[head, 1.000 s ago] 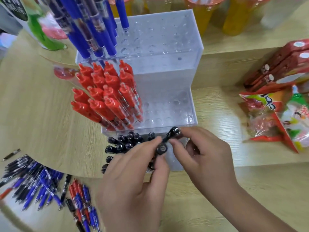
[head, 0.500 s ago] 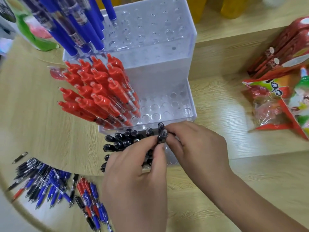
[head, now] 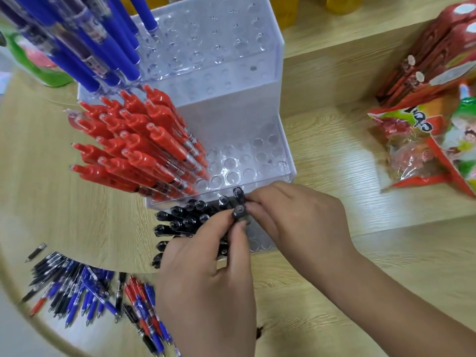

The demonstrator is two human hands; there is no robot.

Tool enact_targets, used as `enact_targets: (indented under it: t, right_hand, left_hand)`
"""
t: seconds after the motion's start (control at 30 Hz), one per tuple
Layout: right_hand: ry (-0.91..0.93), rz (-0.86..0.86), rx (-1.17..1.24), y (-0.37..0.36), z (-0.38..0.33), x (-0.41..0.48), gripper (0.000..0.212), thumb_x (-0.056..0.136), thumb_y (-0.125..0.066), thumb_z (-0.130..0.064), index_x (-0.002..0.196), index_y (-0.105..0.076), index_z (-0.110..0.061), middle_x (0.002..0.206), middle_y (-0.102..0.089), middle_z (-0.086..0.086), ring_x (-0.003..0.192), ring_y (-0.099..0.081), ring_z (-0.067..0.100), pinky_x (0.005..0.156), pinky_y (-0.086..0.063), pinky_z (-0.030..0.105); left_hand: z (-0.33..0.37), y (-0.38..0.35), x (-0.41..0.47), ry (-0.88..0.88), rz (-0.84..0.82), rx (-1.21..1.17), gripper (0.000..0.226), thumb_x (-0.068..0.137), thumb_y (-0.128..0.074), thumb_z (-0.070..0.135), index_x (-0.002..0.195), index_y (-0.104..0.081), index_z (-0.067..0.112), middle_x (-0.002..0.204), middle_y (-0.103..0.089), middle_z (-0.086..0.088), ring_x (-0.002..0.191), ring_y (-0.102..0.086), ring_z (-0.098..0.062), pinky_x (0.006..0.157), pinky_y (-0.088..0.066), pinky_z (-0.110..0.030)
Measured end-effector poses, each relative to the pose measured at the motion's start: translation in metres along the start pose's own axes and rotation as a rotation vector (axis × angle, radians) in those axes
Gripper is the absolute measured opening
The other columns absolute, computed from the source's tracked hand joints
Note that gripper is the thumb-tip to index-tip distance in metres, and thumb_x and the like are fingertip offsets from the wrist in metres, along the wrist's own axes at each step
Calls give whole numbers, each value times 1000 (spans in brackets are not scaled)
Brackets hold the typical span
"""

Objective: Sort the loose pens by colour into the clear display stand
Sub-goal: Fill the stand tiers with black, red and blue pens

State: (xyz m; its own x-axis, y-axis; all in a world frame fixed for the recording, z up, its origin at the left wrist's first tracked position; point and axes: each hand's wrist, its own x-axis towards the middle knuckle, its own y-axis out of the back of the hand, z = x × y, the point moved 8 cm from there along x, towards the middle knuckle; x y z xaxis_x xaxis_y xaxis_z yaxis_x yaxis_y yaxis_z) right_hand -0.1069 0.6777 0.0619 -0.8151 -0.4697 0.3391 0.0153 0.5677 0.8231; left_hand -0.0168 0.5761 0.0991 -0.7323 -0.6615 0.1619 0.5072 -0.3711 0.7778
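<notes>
L hand (head: 206, 279), R hand (head: 291, 215) both pinch black pen (head: 239, 211) at stand (head: 231, 112) front: axis upright, clicker end up.

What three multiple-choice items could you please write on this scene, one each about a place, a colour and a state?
1. Where do the loose pens lie?
A. at the lower left of the view
B. in a basket
C. on the top tier

2. What colour are the pens in the middle tier of the stand?
A. blue
B. red
C. black

3. What is the left grip doing?
A. lying flat
B. pinching a black pen
C. holding scissors

Answers:
1 A: the mixed pile lies at the lower left, apart from the stand.
2 B: red pens fill the left side of that tier.
3 B: thumb and forefinger close on the pen's top.
</notes>
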Motion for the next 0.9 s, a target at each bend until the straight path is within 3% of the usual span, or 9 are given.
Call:
enact_targets:
  t: [0.2,0.23,0.33,0.43,0.57,0.67,0.73,0.8,0.9]
  right_hand:
    - [-174,-39,187,1,28,-13,24,95,-47,-46,94,-69,-37,81,-66,-18,67,-59,3,51,-47,26]
    - [-158,-46,206,1,29,-16,21,95,-49,-43,97,-69,-36,84,-66,-19,68,-57,0,54,-47,25]
    - [-90,-67,250,-1,20,-28,16,93,-57,-35,102,-69,-32,90,-64,-18,69,-47,-6,57,-41,15]
    - [-130,-57,271,-4,17,-31,16,90,-58,-43,100,-67,-33,89,-61,-20,62,-43,-5,54,-36,13]
    - [-245,15,270,-3,22,-25,20,93,-51,-48,97,-65,-34,74,-45,-30,60,-45,-4,53,-35,12]
    - [-263,95,207,3,23,-19,28,94,-50,-51,93,-69,-30,72,-54,-24,59,-49,0,50,-40,19]
    - [-242,121,240,3,21,-15,31,94,-51,-51,90,-71,-28,71,-57,-19,58,-48,0,49,-42,24]
    - [-200,124,258,1,16,-13,29,94,-54,-50,89,-72,-28,73,-61,-19,58,-45,-3,49,-43,25]
    - [-134,114,257,-4,7,-13,19,94,-60,-41,91,-73,-28,76,-65,-16,58,-47,-1,48,-45,29]
  left_hand:
    - [-3,-5,0,-31,-32,47,12,81,-67,38,89,-75,41,62,-65,14,62,-53,-15,51,-35,-18]
    - [-5,-11,5,-42,-67,70,11,84,-64,43,88,-74,41,65,-67,13,62,-55,-14,50,-36,-19]
    - [-15,-38,19,-80,-265,166,51,78,-41,82,81,-65,36,88,-75,0,58,-55,3,47,-36,-10]
    - [5,-17,13,-102,-176,244,3,80,-73,31,78,-70,30,69,-65,13,75,-44,-4,53,-34,-15]
    - [8,-12,-5,-73,-139,177,10,87,-67,41,89,-75,35,75,-68,19,75,-50,-15,55,-31,-22]
    - [1,-14,-5,-85,-73,127,13,89,-66,39,97,-76,36,82,-71,21,76,-47,-10,59,-26,-14]
    - [5,-8,-6,-127,-33,69,12,90,-68,32,97,-78,31,88,-73,15,77,-53,-10,64,-34,-13]
    - [0,-3,-8,-154,48,14,10,89,-72,23,95,-79,21,92,-73,6,72,-62,-17,64,-49,-24]
    - [0,11,-3,-172,133,-63,8,87,-73,18,92,-79,15,92,-69,2,64,-61,-17,59,-50,-24]
